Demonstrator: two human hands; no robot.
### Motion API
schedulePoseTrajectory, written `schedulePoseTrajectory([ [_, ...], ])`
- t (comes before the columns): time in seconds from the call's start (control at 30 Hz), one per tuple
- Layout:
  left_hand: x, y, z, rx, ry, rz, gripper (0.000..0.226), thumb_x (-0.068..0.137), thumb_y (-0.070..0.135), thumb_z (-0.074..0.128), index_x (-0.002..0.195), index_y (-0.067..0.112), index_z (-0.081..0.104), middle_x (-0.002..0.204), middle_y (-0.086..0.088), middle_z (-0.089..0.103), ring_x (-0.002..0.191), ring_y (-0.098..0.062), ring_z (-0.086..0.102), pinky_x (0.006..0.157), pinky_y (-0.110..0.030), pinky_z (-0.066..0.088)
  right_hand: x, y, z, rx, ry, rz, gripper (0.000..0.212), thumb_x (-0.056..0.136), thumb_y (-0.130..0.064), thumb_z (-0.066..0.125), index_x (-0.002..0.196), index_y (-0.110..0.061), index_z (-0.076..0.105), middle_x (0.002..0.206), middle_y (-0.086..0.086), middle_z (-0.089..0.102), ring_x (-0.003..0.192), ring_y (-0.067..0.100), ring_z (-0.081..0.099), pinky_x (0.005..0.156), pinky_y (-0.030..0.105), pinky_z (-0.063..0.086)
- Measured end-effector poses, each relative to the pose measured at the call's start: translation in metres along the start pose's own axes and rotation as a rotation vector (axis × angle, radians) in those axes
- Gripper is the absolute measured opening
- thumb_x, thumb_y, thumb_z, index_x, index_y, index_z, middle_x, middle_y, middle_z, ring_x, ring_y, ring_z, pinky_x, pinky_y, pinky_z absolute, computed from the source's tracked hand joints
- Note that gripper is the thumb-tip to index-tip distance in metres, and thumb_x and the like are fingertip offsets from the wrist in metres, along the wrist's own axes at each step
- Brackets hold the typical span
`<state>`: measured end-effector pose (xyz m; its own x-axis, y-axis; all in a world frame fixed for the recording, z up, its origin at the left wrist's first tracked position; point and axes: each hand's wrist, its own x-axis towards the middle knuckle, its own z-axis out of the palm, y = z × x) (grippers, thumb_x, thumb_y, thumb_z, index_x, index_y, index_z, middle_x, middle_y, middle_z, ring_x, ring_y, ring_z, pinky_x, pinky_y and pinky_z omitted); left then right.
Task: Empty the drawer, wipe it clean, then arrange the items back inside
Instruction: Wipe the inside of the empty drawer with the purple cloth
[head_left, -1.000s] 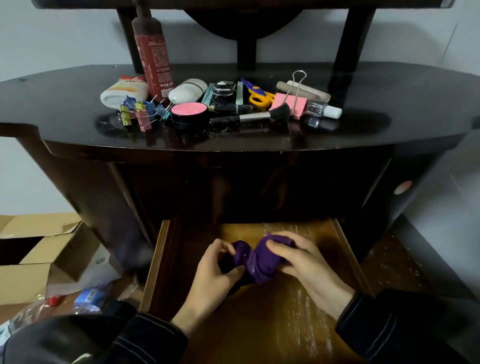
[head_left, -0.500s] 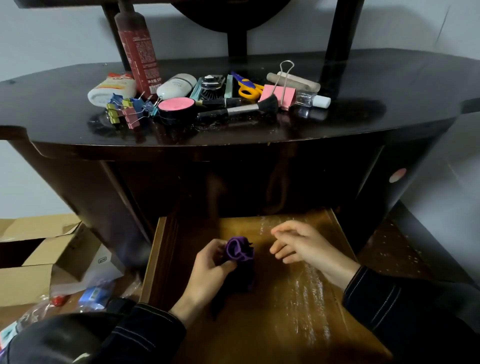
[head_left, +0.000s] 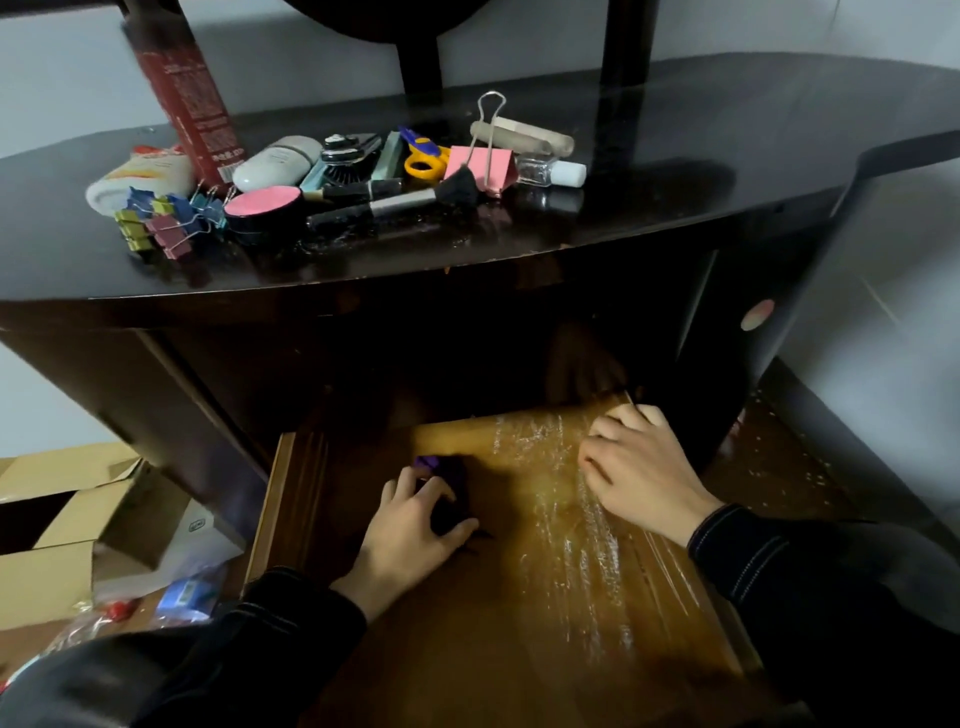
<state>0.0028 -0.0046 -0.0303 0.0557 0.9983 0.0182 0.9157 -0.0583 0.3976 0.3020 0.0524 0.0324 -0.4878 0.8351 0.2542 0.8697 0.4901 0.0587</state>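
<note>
In the open wooden drawer (head_left: 519, 613), the left hand (head_left: 410, 530) grips a bunched purple cloth (head_left: 441, 478) against the bottom while the right hand (head_left: 641, 467) rests near the right rear corner, and binder clips (head_left: 166, 223), a makeup brush (head_left: 395, 203) and scissors (head_left: 423, 156) lie on the dark tabletop (head_left: 675, 171) above.

Cardboard boxes (head_left: 62, 525), lower left of frame, flaps open. Blue packet (head_left: 189, 597) just right of them. Round pink sticker (head_left: 757, 315), right, on dark cabinet side.

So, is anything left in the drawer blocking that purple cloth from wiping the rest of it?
No item does. The left hand holds the purple cloth on the drawer floor; only the right hand rests there, far right. All else sits on the desktop.
</note>
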Motion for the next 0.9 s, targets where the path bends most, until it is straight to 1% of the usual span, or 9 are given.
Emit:
schedulePoseTrajectory([
  [0.07,0.003,0.006,0.003,0.124,0.045,0.013,0.036,0.088,0.059,0.061,0.105,0.028,0.053,0.116,0.008,0.039,0.102,-0.015,0.044,0.082,-0.026,0.05,0.001,0.001,0.003,-0.01,0.059,0.004,0.022,0.093,-0.034,0.053,0.083,-0.029,0.072,0.087,-0.011,0.062,0.096,0.018,0.052,0.089,0.038,0.035],
  [0.17,0.013,0.018,0.001,0.112,0.057,0.064,0.022,0.09,0.032,0.069,0.097,0.023,0.049,0.114,0.005,0.044,0.101,-0.021,0.049,0.079,-0.031,0.052,0.001,0.0,0.005,-0.023,0.071,-0.004,0.021,0.091,-0.033,0.054,0.081,-0.027,0.072,0.086,-0.009,0.062,0.094,0.019,0.052,0.088,0.039,0.035],
  [0.23,0.02,0.023,0.002,0.069,0.046,0.164,0.031,0.09,0.023,0.069,0.114,0.022,0.05,0.117,0.005,0.047,0.105,-0.02,0.051,0.085,-0.033,0.053,0.001,-0.001,0.004,-0.055,0.039,-0.014,0.023,0.092,-0.032,0.053,0.082,-0.025,0.072,0.086,-0.007,0.063,0.094,0.02,0.053,0.089,0.04,0.038],
  [0.3,0.029,0.025,0.004,0.031,0.043,0.239,0.058,0.088,0.014,0.068,0.139,0.023,0.041,0.125,0.005,0.049,0.111,-0.018,0.048,0.093,-0.032,0.051,0.001,-0.002,0.004,-0.077,0.024,-0.008,0.024,0.092,-0.032,0.052,0.083,-0.024,0.072,0.087,-0.006,0.063,0.094,0.021,0.054,0.089,0.04,0.04],
  [0.4,0.04,0.02,0.009,0.074,0.034,0.261,0.065,0.087,0.0,0.06,0.147,0.02,0.043,0.132,-0.001,0.044,0.117,-0.022,0.041,0.1,-0.033,0.047,0.002,-0.002,0.003,-0.085,0.014,-0.001,0.022,0.091,-0.032,0.053,0.086,-0.024,0.072,0.09,-0.006,0.062,0.095,0.02,0.053,0.089,0.04,0.04],
  [0.5,0.041,0.013,0.023,0.042,-0.003,0.214,0.059,0.091,0.01,0.054,0.148,0.02,0.042,0.137,-0.004,0.039,0.124,-0.025,0.038,0.105,-0.035,0.044,0.002,-0.003,0.003,-0.092,-0.011,0.001,0.026,0.091,-0.033,0.048,0.091,-0.025,0.072,0.094,-0.007,0.061,0.098,0.02,0.052,0.091,0.039,0.039],
  [0.63,0.036,0.02,0.032,0.023,0.036,0.213,0.054,0.094,0.044,0.053,0.143,0.021,0.047,0.135,-0.004,0.041,0.123,-0.025,0.041,0.102,-0.037,0.047,0.005,-0.006,-0.003,-0.135,-0.038,0.0,0.036,0.088,-0.037,0.038,0.09,-0.026,0.072,0.096,-0.008,0.061,0.098,0.019,0.052,0.089,0.04,0.036],
  [0.77,0.027,0.024,0.029,0.07,0.045,0.317,0.036,0.095,0.029,0.06,0.131,0.022,0.058,0.129,-0.003,0.047,0.113,-0.025,0.048,0.08,-0.035,0.055,0.019,-0.009,-0.011,-0.138,-0.085,0.043,0.036,0.088,-0.038,0.037,0.09,-0.028,0.072,0.1,-0.009,0.06,0.099,0.018,0.05,0.088,0.039,0.037],
  [0.9,0.035,0.021,0.025,0.084,0.017,0.42,0.032,0.098,0.025,0.058,0.129,0.021,0.061,0.125,-0.003,0.052,0.111,-0.025,0.051,0.076,-0.039,0.056,0.023,-0.009,-0.011,-0.097,-0.082,0.091,0.036,0.087,-0.04,0.036,0.087,-0.031,0.071,0.098,-0.011,0.062,0.097,0.016,0.05,0.089,0.038,0.036],
])
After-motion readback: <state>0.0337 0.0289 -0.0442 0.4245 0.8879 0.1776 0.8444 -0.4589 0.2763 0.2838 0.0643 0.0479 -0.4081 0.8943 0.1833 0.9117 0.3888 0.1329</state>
